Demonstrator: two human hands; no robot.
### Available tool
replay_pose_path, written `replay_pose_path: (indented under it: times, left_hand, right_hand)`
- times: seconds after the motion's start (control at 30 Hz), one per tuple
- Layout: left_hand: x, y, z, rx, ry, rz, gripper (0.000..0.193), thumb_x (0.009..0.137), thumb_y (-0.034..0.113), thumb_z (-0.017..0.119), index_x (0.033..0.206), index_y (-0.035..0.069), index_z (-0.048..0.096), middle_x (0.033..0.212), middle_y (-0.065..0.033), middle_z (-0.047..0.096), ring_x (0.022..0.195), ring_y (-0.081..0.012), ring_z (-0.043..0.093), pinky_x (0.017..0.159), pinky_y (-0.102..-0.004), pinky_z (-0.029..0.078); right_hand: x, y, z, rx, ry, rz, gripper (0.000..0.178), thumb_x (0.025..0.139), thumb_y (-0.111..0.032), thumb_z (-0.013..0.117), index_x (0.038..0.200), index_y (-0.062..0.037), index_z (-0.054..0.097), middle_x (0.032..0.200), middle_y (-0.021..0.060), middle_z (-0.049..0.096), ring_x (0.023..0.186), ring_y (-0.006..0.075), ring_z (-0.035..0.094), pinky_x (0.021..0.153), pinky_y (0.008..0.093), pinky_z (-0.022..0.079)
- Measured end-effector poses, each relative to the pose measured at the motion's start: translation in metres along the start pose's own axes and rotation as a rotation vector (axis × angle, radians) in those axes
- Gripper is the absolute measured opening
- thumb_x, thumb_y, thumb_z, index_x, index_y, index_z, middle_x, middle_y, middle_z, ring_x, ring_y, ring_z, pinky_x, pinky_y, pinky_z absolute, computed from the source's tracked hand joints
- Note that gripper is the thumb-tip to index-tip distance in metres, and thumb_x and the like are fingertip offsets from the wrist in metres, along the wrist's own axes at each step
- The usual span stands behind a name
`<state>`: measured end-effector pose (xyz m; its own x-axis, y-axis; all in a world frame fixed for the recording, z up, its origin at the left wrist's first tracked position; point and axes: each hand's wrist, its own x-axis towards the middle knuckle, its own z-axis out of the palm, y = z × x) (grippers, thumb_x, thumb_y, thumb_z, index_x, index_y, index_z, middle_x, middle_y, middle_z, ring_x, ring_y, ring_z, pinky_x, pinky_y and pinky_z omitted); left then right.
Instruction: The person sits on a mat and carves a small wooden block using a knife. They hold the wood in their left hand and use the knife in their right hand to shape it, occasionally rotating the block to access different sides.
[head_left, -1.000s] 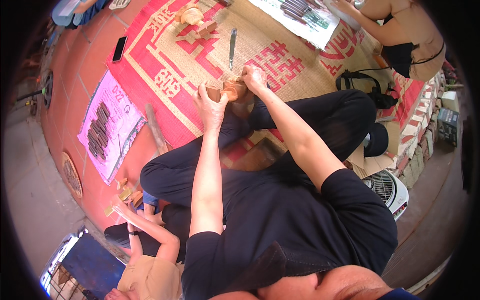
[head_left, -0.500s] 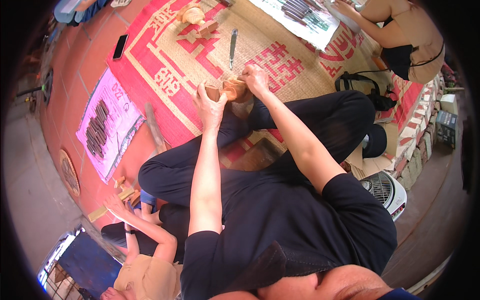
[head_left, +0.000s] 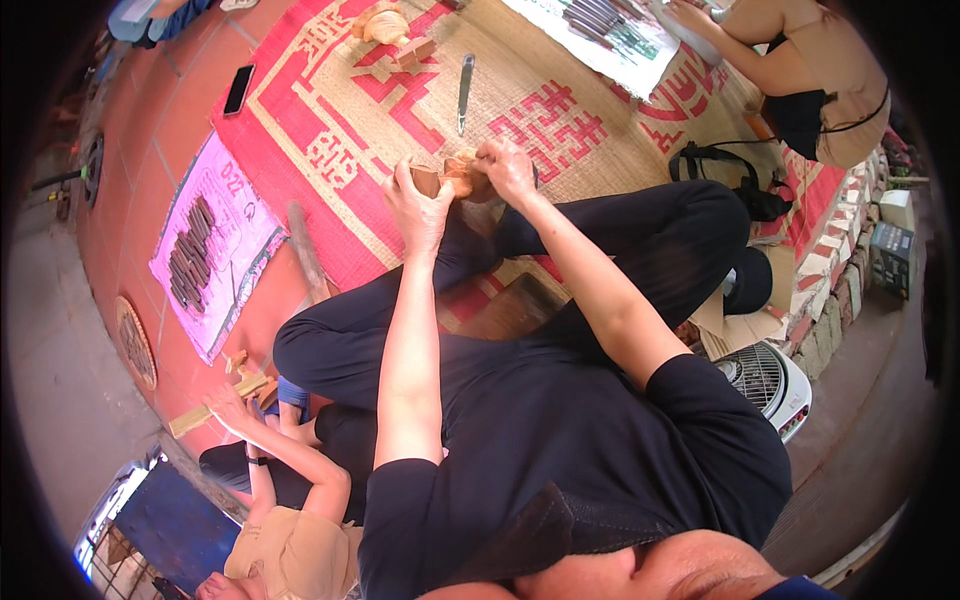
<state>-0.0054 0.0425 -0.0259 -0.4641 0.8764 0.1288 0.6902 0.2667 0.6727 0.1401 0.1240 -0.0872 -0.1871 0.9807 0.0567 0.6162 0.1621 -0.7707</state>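
Note:
Above my crossed legs, my left hand point(head_left: 418, 215) is closed round the square block end of a small carved wooden figure point(head_left: 459, 178). The carving's rounded, lighter brown part points to the right, toward my other hand. My right hand point(head_left: 511, 175) is at that rounded end with its fingers pinched together; whatever lies between them is too small to make out. Beyond my hands, a slim metal blade-like tool point(head_left: 466, 95) rests on the red and straw-coloured woven mat point(head_left: 385, 215). Farther off lies another carved wooden piece point(head_left: 385, 27) with a block base point(head_left: 415, 52).
To the left are a pink cloth point(head_left: 225, 270) with several dark-handled tools point(head_left: 190, 255), a phone point(head_left: 238, 90) and a wooden stick point(head_left: 306, 255). Co-workers sit at lower left and upper right. A black strapped bag point(head_left: 765, 203) and a fan point(head_left: 765, 385) are on my right.
My right hand has shifted slightly up and left along the carving's rounded end, its fingers curling differently. My left hand keeps its hold almost unmoved.

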Motion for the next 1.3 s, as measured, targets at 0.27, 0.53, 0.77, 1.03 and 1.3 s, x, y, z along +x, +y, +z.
replay_pose_path:
  times: [0.27, 0.53, 0.77, 1.03, 1.3]
  left_hand:
    - [0.000, 0.006, -0.002, 0.007, -0.007, 0.006, 0.073, 0.068, 0.026, 0.076, 0.131, 0.012, 0.042, 0.115, -0.0200, 0.047, 0.109, -0.0381, 0.047, 0.095, -0.0481, 0.040]
    - [0.000, 0.008, -0.001, 0.051, -0.011, -0.030, 0.073, 0.067, 0.026, 0.077, 0.130, 0.012, 0.042, 0.115, -0.0204, 0.047, 0.110, -0.0372, 0.046, 0.094, -0.0483, 0.041]
    - [0.003, 0.009, 0.003, 0.052, -0.002, -0.061, 0.073, 0.067, 0.027, 0.076, 0.130, 0.012, 0.043, 0.117, -0.0215, 0.047, 0.111, -0.0376, 0.046, 0.095, -0.0485, 0.040]
    - [0.004, 0.015, -0.001, 0.044, -0.034, -0.082, 0.074, 0.067, 0.028, 0.077, 0.130, 0.011, 0.042, 0.117, -0.0220, 0.047, 0.112, -0.0384, 0.045, 0.096, -0.0490, 0.038]
    - [0.003, 0.014, 0.001, 0.029, -0.020, -0.072, 0.074, 0.067, 0.027, 0.077, 0.130, 0.012, 0.042, 0.119, -0.0229, 0.046, 0.113, -0.0388, 0.044, 0.096, -0.0488, 0.039]
  right_hand:
    - [0.027, 0.019, 0.003, -0.163, -0.060, 0.200, 0.028, 0.062, -0.032, 0.079, 0.079, -0.0119, 0.071, 0.086, 0.0131, 0.068, 0.084, 0.0299, 0.066, 0.072, 0.0426, 0.050]
    - [-0.027, 0.018, 0.005, 0.206, 0.170, 0.241, 0.024, 0.073, -0.031, 0.072, 0.083, -0.0091, 0.070, 0.084, 0.0116, 0.060, 0.086, 0.0275, 0.062, 0.074, 0.0389, 0.048]
    - [-0.001, 0.026, 0.001, 0.073, 0.131, 0.331, 0.020, 0.074, -0.028, 0.071, 0.084, -0.0109, 0.071, 0.087, 0.0129, 0.061, 0.088, 0.0284, 0.061, 0.078, 0.0404, 0.047]
    - [-0.008, 0.018, -0.001, -0.005, 0.081, 0.346, 0.026, 0.072, -0.030, 0.073, 0.084, -0.0083, 0.066, 0.085, 0.0111, 0.063, 0.084, 0.0285, 0.062, 0.074, 0.0410, 0.046]
    - [-0.015, 0.021, 0.002, 0.259, 0.072, 0.335, 0.026, 0.070, -0.030, 0.075, 0.080, -0.0072, 0.065, 0.083, 0.0115, 0.064, 0.082, 0.0280, 0.062, 0.072, 0.0392, 0.046]
